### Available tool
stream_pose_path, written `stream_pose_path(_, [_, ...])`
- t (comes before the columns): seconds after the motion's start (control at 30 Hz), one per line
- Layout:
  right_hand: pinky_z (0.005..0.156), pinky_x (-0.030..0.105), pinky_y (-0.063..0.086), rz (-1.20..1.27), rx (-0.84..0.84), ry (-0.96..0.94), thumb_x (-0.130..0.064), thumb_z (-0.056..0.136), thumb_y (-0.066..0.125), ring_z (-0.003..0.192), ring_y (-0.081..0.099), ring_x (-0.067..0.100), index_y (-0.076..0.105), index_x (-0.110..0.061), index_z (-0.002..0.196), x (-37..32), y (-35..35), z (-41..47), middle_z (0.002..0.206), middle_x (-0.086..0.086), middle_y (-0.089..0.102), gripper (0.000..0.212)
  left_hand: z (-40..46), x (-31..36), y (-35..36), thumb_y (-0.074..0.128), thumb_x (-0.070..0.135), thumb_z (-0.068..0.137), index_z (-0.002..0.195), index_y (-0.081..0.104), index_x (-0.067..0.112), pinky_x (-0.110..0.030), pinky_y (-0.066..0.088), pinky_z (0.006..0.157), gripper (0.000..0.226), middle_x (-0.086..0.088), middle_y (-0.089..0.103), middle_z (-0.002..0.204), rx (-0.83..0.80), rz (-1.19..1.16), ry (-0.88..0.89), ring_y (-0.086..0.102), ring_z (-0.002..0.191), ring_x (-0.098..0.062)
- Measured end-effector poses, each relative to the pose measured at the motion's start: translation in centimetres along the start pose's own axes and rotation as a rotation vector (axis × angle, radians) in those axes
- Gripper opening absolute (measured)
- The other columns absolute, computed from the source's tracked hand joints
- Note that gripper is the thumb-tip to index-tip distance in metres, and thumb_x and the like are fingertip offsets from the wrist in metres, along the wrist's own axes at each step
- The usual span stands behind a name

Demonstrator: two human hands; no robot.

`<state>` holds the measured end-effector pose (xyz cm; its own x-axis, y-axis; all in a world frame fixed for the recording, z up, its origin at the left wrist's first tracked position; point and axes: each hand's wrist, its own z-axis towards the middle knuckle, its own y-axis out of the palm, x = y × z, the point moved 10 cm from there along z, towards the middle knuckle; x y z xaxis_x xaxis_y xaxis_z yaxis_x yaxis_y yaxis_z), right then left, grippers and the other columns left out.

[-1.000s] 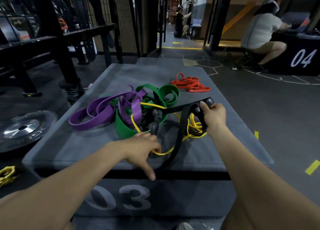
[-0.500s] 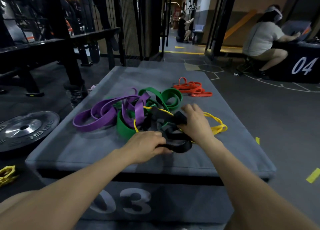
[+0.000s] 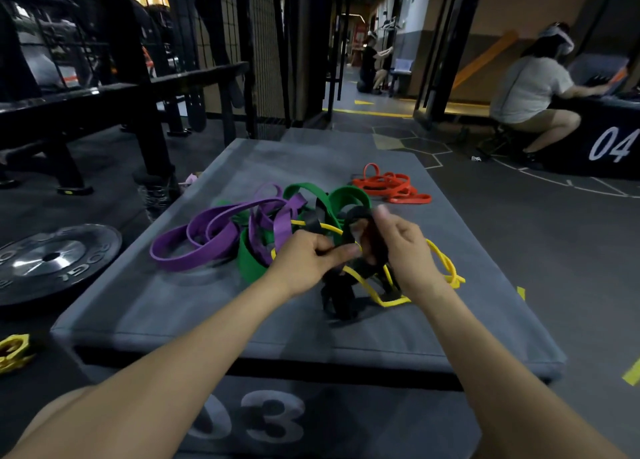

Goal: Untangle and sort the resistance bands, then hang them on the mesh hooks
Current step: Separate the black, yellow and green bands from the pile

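Two-handed grip [image 3: 313, 257] [image 3: 403, 247], black band [image 3: 341, 290] hanging vertically

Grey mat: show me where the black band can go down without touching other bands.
Bare mat lies near the front edge, below the purple bands. The far strip behind the green bands, left of the orange bands, is free too. Crowded: the middle, around both hands.
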<state>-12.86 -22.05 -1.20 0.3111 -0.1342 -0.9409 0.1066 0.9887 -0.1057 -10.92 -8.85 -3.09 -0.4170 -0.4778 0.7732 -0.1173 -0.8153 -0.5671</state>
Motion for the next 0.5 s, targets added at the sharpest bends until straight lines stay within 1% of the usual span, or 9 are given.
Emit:
stream_pose_path(0.03, [0.052, 0.03, 0.037, -0.196, 0.063, -0.025, -0.049, 0.086, 0.056, 0.049, 0.045, 0.012, 0.06, 0.005, 0.071, 0.0, -0.6, 0.1, 0.051, 0.001, 0.051, 0.056, 0.1, -0.4, -0.2, 0.063, 0.046, 0.081, 0.045, 0.039, 0.009, -0.025, 0.017, 0.046, 0.057, 0.004, 0.021, 0.042, 0.021, 0.021, -0.023, 0.021, 0.043, -0.01])
stream_pose_path(0.07, [0.051, 0.031, 0.035, -0.42, 0.132, -0.024, -0.044, 0.086, 0.06, 0.05, 0.046, 0.014, 0.059, 0.001, 0.067, 0.3, -1.5, 0.2, 0.05, 0.0, 0.051, 0.049, 0.2, -0.9, -0.4, 0.063, 0.047, 0.081, 0.044, 0.041, 0.009, -0.026, 0.019, 0.047, 0.057, 0.003, 0.022, 0.043, 0.043, 0.059, -0.036, 0.022, 0.043, -0.011])
stream_pose_path(0.13, [0.054, 0.033, 0.037, -0.88, 0.217, 0.087, -0.04, 0.086, 0.062, 0.068, 0.059, 0.027, 0.063, -0.007, 0.072, 2.1, -3.6, 0.4, 0.066, 0.007, 0.063, 0.036, 0.4, -1.9, -1.4, 0.063, 0.05, 0.08, 0.056, 0.061, 0.011, -0.026, 0.027, 0.05, 0.046, 0.003, 0.036, 0.044, 0.087, 0.144, -0.05, 0.033, 0.043, -0.01])
stream_pose_path(0.2, [0.058, 0.031, 0.039, -1.146, 0.141, 0.249, -0.035, 0.085, 0.062, 0.085, 0.062, 0.034, 0.065, -0.013, 0.082, 4.6, -4.4, 0.3, 0.085, 0.013, 0.066, 0.022, 0.7, -3.1, -2.9, 0.063, 0.049, 0.08, 0.069, 0.07, 0.016, -0.023, 0.031, 0.05, 0.035, 0.007, 0.046, 0.048, 0.125, 0.217, -0.073, 0.042, 0.048, -0.004])
stream_pose_path(0.27, [0.068, 0.035, 0.046, -1.21, 0.02, 0.366, -0.026, 0.083, 0.065, 0.097, 0.06, 0.035, 0.065, -0.013, 0.094, 6.7, -4.1, 0.3, 0.099, 0.013, 0.064, 0.017, 0.9, -4.4, -4.3, 0.063, 0.045, 0.082, 0.074, 0.07, 0.017, -0.021, 0.031, 0.052, 0.03, 0.01, 0.048, 0.052, 0.161, 0.236, -0.09, 0.043, 0.051, -0.003])
stream_pose_path(0.33, [0.085, 0.041, 0.047, -1.267, -0.026, 0.336, -0.015, 0.083, 0.062, 0.111, 0.051, 0.035, 0.064, -0.014, 0.106, 6.9, -3.0, 1.0, 0.113, 0.013, 0.058, 0.024, 1.3, -5.9, -5.3, 0.063, 0.036, 0.085, 0.078, 0.069, 0.014, -0.017, 0.039, 0.058, 0.024, 0.008, 0.056, 0.06, 0.201, 0.172, -0.12, 0.051, 0.058, -0.007])
stream_pose_path(0.37, [0.092, 0.043, 0.043, -1.275, -0.037, 0.282, -0.008, 0.083, 0.057, 0.117, 0.045, 0.035, 0.062, -0.016, 0.113, 6.4, -2.1, 1.6, 0.119, 0.013, 0.052, 0.031, 1.6, -6.7, -5.8, 0.063, 0.031, 0.086, 0.079, 0.068, 0.013, -0.022, 0.045, 0.067, 0.02, 0.003, 0.062, 0.068, 0.237, 0.145, -0.132, 0.057, 0.066, -0.013])
stream_pose_path(0.43, [0.1, 0.04, 0.036, -1.166, -0.084, 0.173, 0.001, 0.081, 0.05, 0.121, 0.037, 0.036, 0.056, -0.018, 0.125, 5.2, 0.1, 2.8, 0.128, 0.013, 0.045, 0.049, 2.2, -8.1, -7.2, 0.063, 0.022, 0.085, 0.081, 0.065, 0.013, -0.033, 0.048, 0.079, 0.01, -0.006, 0.065, 0.083, 0.337, 0.141, -0.165, 0.06, 0.078, -0.022])
stream_pose_path(0.5, [0.1, 0.036, 0.034, -0.955, -0.12, 0.109, 0.005, 0.08, 0.049, 0.12, 0.041, 0.037, 0.054, -0.014, 0.129, 3.8, 2.2, 3.6, 0.129, 0.014, 0.046, 0.053, 2.6, -9.8, -8.4, 0.063, 0.015, 0.082, 0.081, 0.059, 0.016, -0.036, 0.049, 0.083, 0.004, -0.01, 0.064, 0.087, 0.408, 0.121, -0.228, 0.058, 0.079, -0.024])
